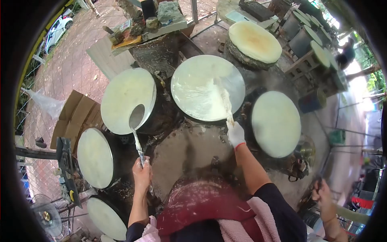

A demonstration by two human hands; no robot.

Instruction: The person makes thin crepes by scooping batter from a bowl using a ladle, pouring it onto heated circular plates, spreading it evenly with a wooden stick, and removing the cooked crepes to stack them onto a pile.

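Observation:
My left hand, bare, is closed round the whitened handle of a long ladle. Its grey oval head lies over the lower right of a round griddle covered with pale batter. In a white glove with a red cuff, my right hand grips a batter-coated spreader. The spreader reaches over the middle round griddle, where wet white batter lies unevenly and bare grey surface shows at the right. The spreader's exact shape is hidden under batter.
More batter-covered griddles stand at right and left. A stack of thin round pancakes sits at the back. A cardboard box is at left. Another person's hand shows at lower right. Covered drums line the upper right.

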